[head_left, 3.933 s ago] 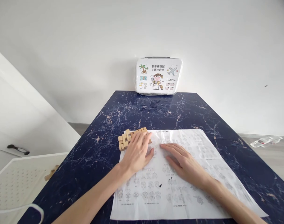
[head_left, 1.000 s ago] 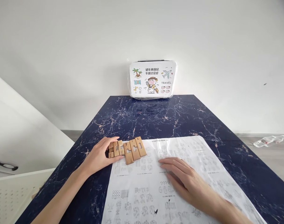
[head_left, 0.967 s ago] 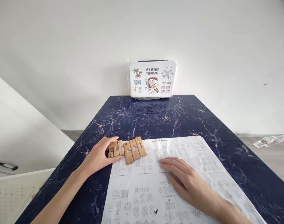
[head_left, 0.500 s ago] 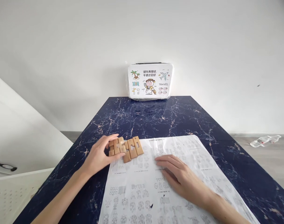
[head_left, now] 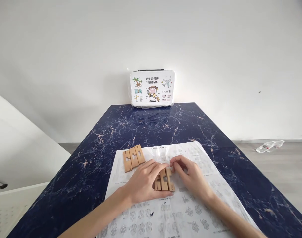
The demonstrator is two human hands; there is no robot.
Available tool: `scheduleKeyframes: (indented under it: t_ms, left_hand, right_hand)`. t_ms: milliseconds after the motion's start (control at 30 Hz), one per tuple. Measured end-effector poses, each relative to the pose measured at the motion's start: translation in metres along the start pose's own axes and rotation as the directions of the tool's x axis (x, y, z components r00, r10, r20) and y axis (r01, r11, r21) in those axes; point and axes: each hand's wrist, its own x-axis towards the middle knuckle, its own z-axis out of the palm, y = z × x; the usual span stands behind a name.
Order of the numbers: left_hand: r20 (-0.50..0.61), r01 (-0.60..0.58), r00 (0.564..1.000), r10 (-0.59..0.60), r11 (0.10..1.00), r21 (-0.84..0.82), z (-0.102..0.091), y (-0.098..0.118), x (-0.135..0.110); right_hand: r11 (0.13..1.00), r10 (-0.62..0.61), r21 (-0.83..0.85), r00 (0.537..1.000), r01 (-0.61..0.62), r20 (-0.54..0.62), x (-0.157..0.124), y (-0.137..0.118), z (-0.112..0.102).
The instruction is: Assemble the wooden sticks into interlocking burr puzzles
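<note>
A printed paper sheet (head_left: 190, 211) lies on the dark blue marble table (head_left: 146, 129). Three notched wooden puzzle pieces (head_left: 133, 157) lie side by side at the sheet's far left corner. A second group of wooden pieces (head_left: 165, 180) sits in the middle of the sheet. My left hand (head_left: 143, 183) curls around that group from the left, thumb under it. My right hand (head_left: 190, 177) pinches the group's far right end with fingertips. Part of the group is hidden under my left fingers.
A white illustrated case (head_left: 152, 87) marked TRAVEL leans on the wall at the table's far edge. A white perforated bin (head_left: 14, 205) stands at the lower left. A plastic bottle (head_left: 268, 146) lies on the floor at the right.
My left hand carried several wooden pieces from the row at the sheet's corner to the sheet's middle. My right hand lifted off the paper and came to pinch them. The view shifted right.
</note>
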Motion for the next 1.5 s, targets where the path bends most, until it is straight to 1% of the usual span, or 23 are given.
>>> scheduleKeyframes:
  t_ms: [100,167,300,400,500,567,667,733,833,933,1000,1133,1267,1367,1433,1500]
  left_hand:
    - [0.023,-0.007,1.0,0.007,1.0,-0.013,-0.007,0.001,-0.003]
    - [0.059,-0.006,0.998,0.006,1.0,-0.006,-0.013,0.001,-0.008]
    - [0.111,0.039,0.993,-0.041,0.999,0.022,-0.023,-0.004,-0.023]
    - [0.104,0.105,0.989,-0.105,0.994,0.014,-0.027,-0.008,-0.033]
    - [0.119,0.149,0.982,-0.147,0.989,-0.008,-0.027,-0.01,-0.036]
    - [0.116,0.163,0.98,-0.16,0.986,-0.021,-0.026,-0.011,-0.037]
    - [0.095,0.159,0.983,-0.155,0.987,-0.031,-0.024,-0.012,-0.037]
    - [0.08,0.148,0.986,-0.145,0.988,-0.034,-0.024,-0.013,-0.038]
    - [0.058,0.14,0.989,-0.138,0.989,-0.043,-0.024,-0.013,-0.039]
    - [0.043,0.15,0.988,-0.148,0.987,-0.062,-0.023,-0.014,-0.041]
    - [0.028,0.159,0.987,-0.157,0.984,-0.078,-0.022,-0.015,-0.043]
    - [-0.014,0.175,0.984,-0.177,0.978,-0.111,-0.021,-0.016,-0.046]
    - [-0.064,0.167,0.982,-0.176,0.978,-0.129,-0.021,-0.017,-0.046]
    - [-0.078,0.15,0.984,-0.159,0.982,-0.118,-0.021,-0.017,-0.046]
    - [-0.077,0.126,0.988,-0.134,0.987,-0.1,-0.02,-0.017,-0.046]
    - [-0.084,0.094,0.991,-0.1,0.993,-0.077,-0.02,-0.016,-0.046]
  right_hand:
    - [1.0,-0.014,-0.027,1.0,0.014,0.012,-0.001,-0.003,0.001]
    - [0.999,-0.017,-0.032,1.0,0.018,0.026,-0.001,-0.005,0.0]
    - [0.999,-0.001,-0.053,0.998,0.004,0.067,0.0,-0.009,-0.002]
    - [0.994,-0.042,-0.091,0.991,0.054,0.124,0.0,-0.009,-0.003]
    - [0.984,-0.098,-0.132,0.982,0.12,0.164,0.001,-0.007,-0.006]
    - [0.973,-0.14,-0.147,0.965,0.175,0.221,0.001,-0.006,-0.009]
    - [0.959,-0.183,-0.14,0.917,0.246,0.353,0.003,-0.005,-0.015]
    - [0.947,-0.193,-0.16,0.891,0.279,0.41,0.003,-0.004,-0.018]
    - [0.923,-0.196,-0.217,0.872,0.319,0.448,0.003,-0.003,-0.019]
    - [0.914,-0.22,-0.219,0.872,0.341,0.437,0.003,-0.004,-0.019]
    - [0.929,-0.204,-0.206,0.891,0.307,0.407,0.003,-0.007,-0.02]
    - [0.974,-0.104,-0.155,0.935,0.164,0.338,0.003,-0.012,-0.022]
    - [0.991,-0.135,0.046,0.955,0.128,0.265,0.002,-0.009,-0.02]
    - [0.988,-0.078,0.147,0.975,0.047,0.209,0.0,-0.006,-0.016]
    - [0.983,-0.012,0.182,0.977,-0.027,0.212,-0.002,-0.007,-0.012]
    - [0.969,0.041,0.226,0.968,-0.099,0.247,-0.004,-0.011,-0.01]
